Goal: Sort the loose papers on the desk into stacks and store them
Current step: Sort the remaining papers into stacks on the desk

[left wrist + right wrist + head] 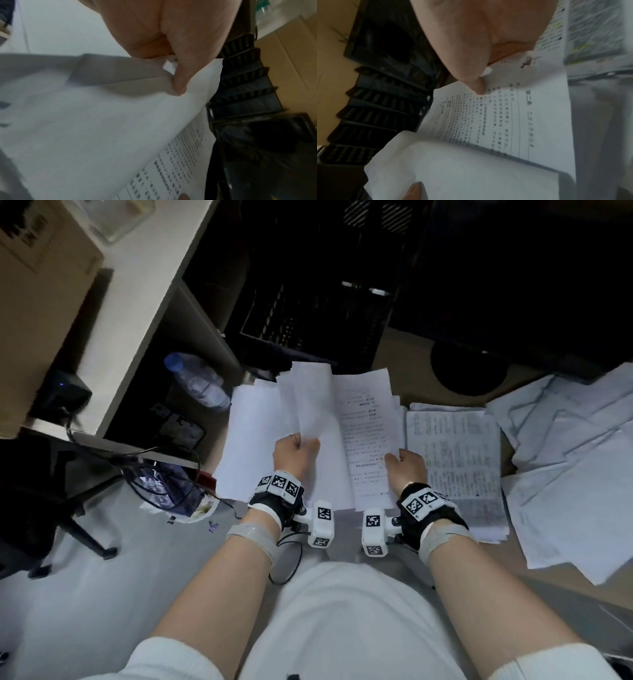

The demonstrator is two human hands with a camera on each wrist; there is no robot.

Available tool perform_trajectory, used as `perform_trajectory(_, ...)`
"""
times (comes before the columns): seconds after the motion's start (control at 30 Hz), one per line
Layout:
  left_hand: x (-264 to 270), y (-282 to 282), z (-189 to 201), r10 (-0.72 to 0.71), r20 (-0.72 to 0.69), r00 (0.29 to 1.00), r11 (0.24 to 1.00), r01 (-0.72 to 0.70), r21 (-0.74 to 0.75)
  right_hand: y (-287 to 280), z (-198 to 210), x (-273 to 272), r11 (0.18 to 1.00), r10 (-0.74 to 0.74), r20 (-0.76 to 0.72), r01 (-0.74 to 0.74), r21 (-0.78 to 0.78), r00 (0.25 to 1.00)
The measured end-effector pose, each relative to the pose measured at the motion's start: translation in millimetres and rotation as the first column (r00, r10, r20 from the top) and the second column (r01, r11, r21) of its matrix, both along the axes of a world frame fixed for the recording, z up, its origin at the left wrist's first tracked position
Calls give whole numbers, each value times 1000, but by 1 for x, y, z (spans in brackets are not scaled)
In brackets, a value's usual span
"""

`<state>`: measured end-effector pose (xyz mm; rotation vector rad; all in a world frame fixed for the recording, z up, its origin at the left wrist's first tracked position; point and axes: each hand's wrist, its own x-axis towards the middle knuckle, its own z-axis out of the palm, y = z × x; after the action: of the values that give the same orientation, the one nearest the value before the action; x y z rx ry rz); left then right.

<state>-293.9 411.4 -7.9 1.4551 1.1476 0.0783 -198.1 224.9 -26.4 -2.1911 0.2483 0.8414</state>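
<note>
Both hands (297,451) (407,470) pinch thin, creased printed sheets (366,433)

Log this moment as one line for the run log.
left hand: grips blank sheets | right hand: pinches printed page | neat stack beside | tray behind
</note>
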Motion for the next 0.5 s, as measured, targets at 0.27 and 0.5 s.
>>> perform_trajectory(0.27, 35, -75, -15, -183, -57, 982, 983, 184, 14, -99, -10, 9, 992, -76, -1, 76, -98, 997)
perform_trajectory(0.5, 41, -132, -24, -199, -56, 978, 980, 199, -6, -152, -8, 17, 980, -78, 5, 78, -185, 997)
